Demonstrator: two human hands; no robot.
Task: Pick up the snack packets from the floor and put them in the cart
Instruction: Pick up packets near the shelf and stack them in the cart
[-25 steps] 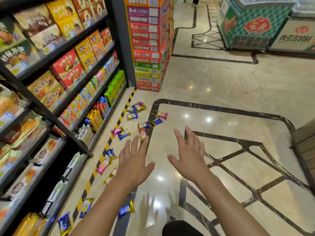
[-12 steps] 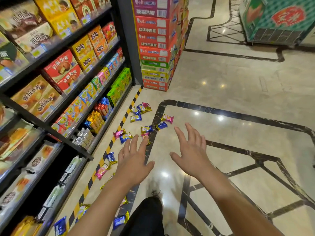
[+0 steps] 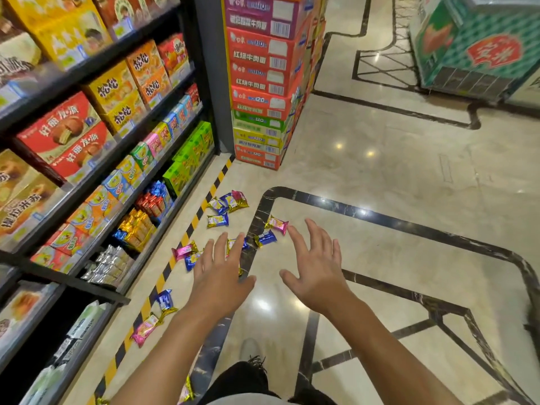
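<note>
Several small snack packets lie scattered on the marble floor beside the shelf. A pink packet (image 3: 276,224) and a blue one (image 3: 266,238) lie just ahead of my fingers. A small heap of packets (image 3: 229,200) sits farther off near the striped tape. A pink packet (image 3: 183,250) lies left of my left hand, and a blue one (image 3: 165,299) and a pink one (image 3: 145,328) lie nearer to me. My left hand (image 3: 219,276) and my right hand (image 3: 317,267) reach forward above the floor, fingers spread, holding nothing. No cart is in view.
A tall shelf (image 3: 96,176) of boxed snacks fills the left side. A stack of red and green cartons (image 3: 263,92) stands ahead. A green freezer cabinet (image 3: 479,45) stands at the far right. Yellow-black tape (image 3: 187,235) runs along the shelf base. My leg and shoe (image 3: 248,349) show below.
I have stepped forward, so the packets are closer and larger in view. Both hands stay outstretched and spread, holding nothing.
</note>
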